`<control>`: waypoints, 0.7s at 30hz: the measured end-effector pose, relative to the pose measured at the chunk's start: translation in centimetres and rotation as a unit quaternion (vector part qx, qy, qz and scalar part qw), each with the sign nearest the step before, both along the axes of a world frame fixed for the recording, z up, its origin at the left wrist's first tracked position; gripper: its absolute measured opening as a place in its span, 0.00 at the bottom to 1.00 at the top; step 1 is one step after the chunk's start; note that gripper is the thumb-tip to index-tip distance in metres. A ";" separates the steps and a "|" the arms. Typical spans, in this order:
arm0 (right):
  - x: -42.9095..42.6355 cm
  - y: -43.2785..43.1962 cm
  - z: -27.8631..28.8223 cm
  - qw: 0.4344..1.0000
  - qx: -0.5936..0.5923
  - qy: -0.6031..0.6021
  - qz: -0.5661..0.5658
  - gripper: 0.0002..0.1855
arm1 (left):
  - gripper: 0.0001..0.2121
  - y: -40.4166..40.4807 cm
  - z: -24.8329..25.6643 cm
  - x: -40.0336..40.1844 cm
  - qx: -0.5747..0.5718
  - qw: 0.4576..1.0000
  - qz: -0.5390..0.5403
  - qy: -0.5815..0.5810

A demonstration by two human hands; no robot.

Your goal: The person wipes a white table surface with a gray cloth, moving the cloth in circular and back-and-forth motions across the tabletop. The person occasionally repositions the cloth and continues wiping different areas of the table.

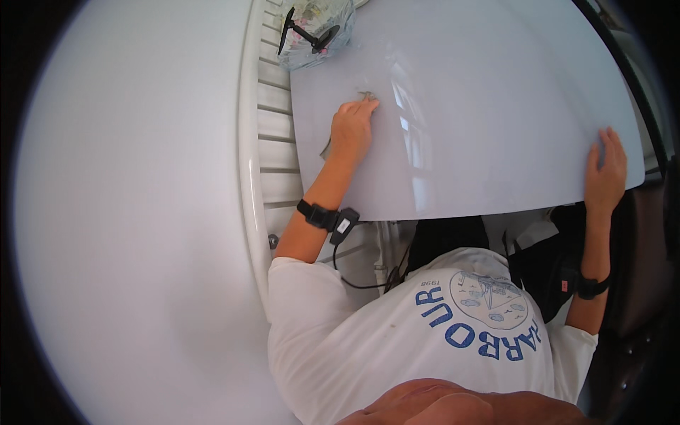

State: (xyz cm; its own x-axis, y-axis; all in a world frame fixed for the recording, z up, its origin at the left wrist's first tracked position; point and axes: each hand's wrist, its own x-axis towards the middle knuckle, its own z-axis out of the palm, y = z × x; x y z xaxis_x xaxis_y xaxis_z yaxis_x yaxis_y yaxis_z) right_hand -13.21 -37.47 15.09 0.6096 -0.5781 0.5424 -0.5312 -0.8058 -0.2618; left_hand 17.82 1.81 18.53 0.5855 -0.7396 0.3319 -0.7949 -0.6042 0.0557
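Observation:
A glossy white tabletop (478, 122) lies before me, with window light reflected in it. My left hand (351, 127) presses down on its left part, fingertips together on a small greyish-green piece of what looks like cloth (367, 95). More grey material (325, 150) shows beside the wrist; most of it is hidden under the hand. Near the right edge, my right hand (607, 172) rests on the surface, holding nothing, thumb and fingers apart.
At the far left, a clear plastic bag (337, 45) with mixed contents sits beside a black stand (305, 36). A white ribbed radiator (276, 125) runs between table and wall (133, 186). The left wrist's strapped black device (340, 226) trails a cable (366, 287).

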 end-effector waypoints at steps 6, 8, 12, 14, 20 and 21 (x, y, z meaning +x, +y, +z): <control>0.0 0.2 0.1 1.000 -0.003 -0.001 0.001 0.15 | 0.10 -0.2 0.8 1.4 -0.100 0.991 0.084 -0.013; 0.0 0.4 0.0 1.000 0.014 0.000 -0.005 0.15 | 0.09 0.2 0.9 1.7 -0.079 0.994 0.052 0.046; -0.1 0.4 0.1 1.000 0.008 0.018 -0.010 0.16 | 0.08 0.5 1.0 2.3 -0.089 0.990 0.063 0.085; -0.1 0.4 0.0 1.000 -0.012 0.022 0.003 0.16 | 0.08 0.2 1.1 2.6 -0.113 0.992 0.044 0.040; -0.1 0.2 -0.1 1.000 -0.002 0.010 0.000 0.16 | 0.06 -0.5 1.3 2.1 -0.086 0.993 0.042 0.074; -0.1 0.2 -0.1 1.000 -0.006 0.014 0.003 0.16 | 0.06 -0.5 1.3 2.0 -0.070 0.989 0.073 0.107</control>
